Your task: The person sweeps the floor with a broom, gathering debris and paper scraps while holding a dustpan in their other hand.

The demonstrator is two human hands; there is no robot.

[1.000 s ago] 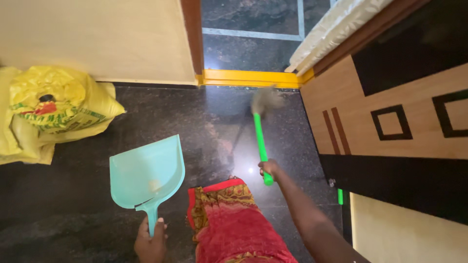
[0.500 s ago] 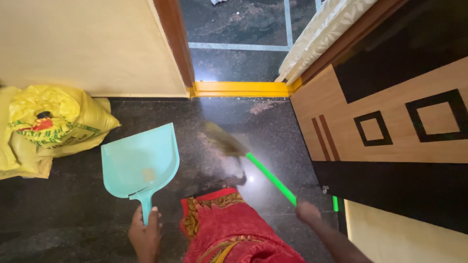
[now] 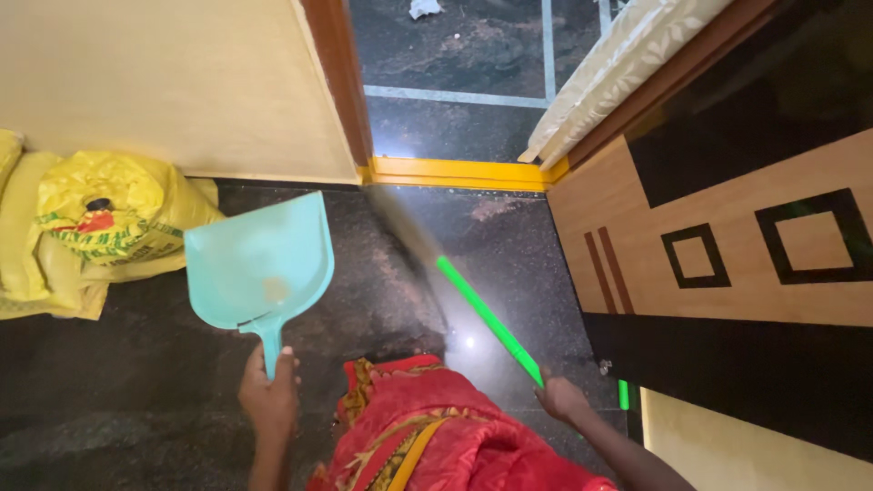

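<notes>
My left hand (image 3: 269, 398) grips the handle of a light teal dustpan (image 3: 257, 264) that rests on the dark speckled floor (image 3: 118, 382), its mouth pointing away from me. My right hand (image 3: 561, 397) holds the green handle of a broom (image 3: 486, 318); the blurred bristle head (image 3: 400, 227) points up-left toward the doorway, just right of the dustpan. A patch of brownish dust (image 3: 491, 207) lies on the floor near the yellow threshold (image 3: 455, 173). Red patterned cloth (image 3: 427, 436) of my clothing fills the bottom centre.
A yellow printed sack (image 3: 91, 223) leans against the cream wall (image 3: 164, 82) at the left. A wooden door (image 3: 746, 227) with black square patterns stands open on the right. Beyond the threshold lies more dark floor with a scrap of white litter (image 3: 424, 8).
The broom head swept from the far right by the threshold toward the left and the dustpan. The dustpan slid slightly forward, and my right hand drew back toward me.
</notes>
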